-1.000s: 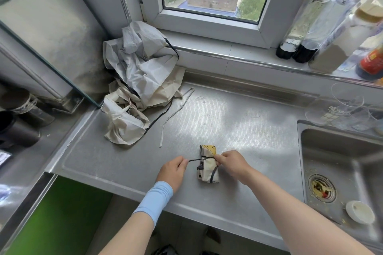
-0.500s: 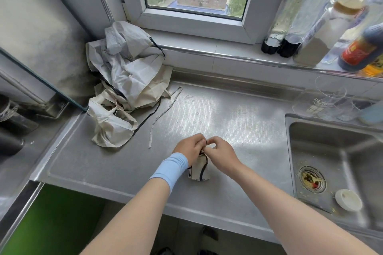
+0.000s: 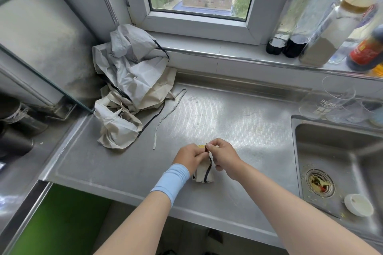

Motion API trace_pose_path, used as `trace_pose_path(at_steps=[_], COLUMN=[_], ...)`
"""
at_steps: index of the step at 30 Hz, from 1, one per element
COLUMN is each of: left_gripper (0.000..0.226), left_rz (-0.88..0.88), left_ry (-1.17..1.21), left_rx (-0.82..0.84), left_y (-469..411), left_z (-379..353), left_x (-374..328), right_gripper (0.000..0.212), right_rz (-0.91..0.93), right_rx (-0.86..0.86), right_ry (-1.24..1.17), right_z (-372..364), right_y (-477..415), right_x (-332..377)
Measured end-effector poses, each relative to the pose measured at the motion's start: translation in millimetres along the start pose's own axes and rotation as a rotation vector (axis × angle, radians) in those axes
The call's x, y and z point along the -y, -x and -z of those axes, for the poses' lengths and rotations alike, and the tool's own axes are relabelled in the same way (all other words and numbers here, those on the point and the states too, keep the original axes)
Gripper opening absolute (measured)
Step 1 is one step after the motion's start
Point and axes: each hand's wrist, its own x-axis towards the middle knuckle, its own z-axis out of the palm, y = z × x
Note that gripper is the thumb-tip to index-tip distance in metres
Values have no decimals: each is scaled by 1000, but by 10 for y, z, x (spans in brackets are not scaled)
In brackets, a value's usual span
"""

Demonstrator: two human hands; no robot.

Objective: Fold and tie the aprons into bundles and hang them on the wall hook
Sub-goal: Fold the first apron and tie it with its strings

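Since a second ago both hands have come in from either side, where they held the black cord stretched out, and now they meet on top of the bundle. At the fingertips of the right hand I see a pinch on the black cord right at the knot, with the other fingers curled under. The left hand curls in against it and seems to pinch the other end, though its tips are partly hidden from me. Under them the bundle, a small folded apron, stands on the steel counter near the front edge, with the cord running down its near face. I judge it light, soft and springy, ready to unfold if the cord slackens, so I would hold it by the cord or squeeze it across the middle. Farther back on the left, a pile of loose aprons lies in the corner with a stray strap beside it, and the sink is to the right.
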Motion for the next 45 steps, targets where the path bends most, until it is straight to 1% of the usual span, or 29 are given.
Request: trace_pose_path(at_steps=[2,4,6,8,10,12,14,16,17,19,21,23,24,26,27,29,31,33,36,39,41,45], left_gripper=[21,21,16,17,23,22,23,26,27,26,26,30,30,28,27,24,17,11,13,12,10,16], left_rz=[33,90,169,219,233,238,210,151,118,63,41,45,32,-59,-104,-127,-75,-27,59,148,150,179], left_ry=[44,162,308,342,259,165,48,-88,-159,-295,-367,-340,-316,-320,-311,-208,-14,93,199,411,420,363], left_rx=[-2,-22,-11,6,-10,-29,-49,-48,-43,-24,-8,9,25,76,82,43,-44,-117,-167,-125,-70,69], left_y=[-7,-29,-60,-75,-96,-116,-142,-170,-184,-209,-247,-270,-271,-260,-236,-179,-125,-84,-57,-53,-57,-86], left_z=[-74,-100,-70,-15,-6,-30,-61,-70,-72,-77,-84,-63,-50,-34,-38,-77,-130,-188,-257,-260,-225,-145], left_x=[-2,-48,-81,-94,-87,-117,-159,-196,-210,-236,-230,-196,-159,-82,-40,50,108,125,90,40,43,106], right_gripper=[13,13,11,12,14,17,19,22,24,28,31,28,23,9,4,6,9,11,9,10,12,5], right_rz=[-2,-2,10,35,90,177,235,252,271,347,470,593,647,688,656,496,332,250,228,218,209,226], right_rx=[38,42,17,12,18,48,144,263,298,309,278,204,149,37,-2,-11,22,82,127,120,114,54], right_ry=[-43,-33,63,265,563,821,1011,1183,1260,1391,1463,1428,1383,1283,1210,982,794,729,675,595,576,501], right_z=[-4,34,118,214,290,323,332,341,349,372,373,359,352,339,337,351,392,425,436,390,345,265], right_y=[11,15,12,9,11,29,77,112,116,91,45,-6,-38,-115,-153,-217,-255,-234,-170,-124,-121,-93], right_x=[24,45,49,29,1,11,122,282,361,490,589,660,666,625,580,458,315,197,87,40,-2,-85])
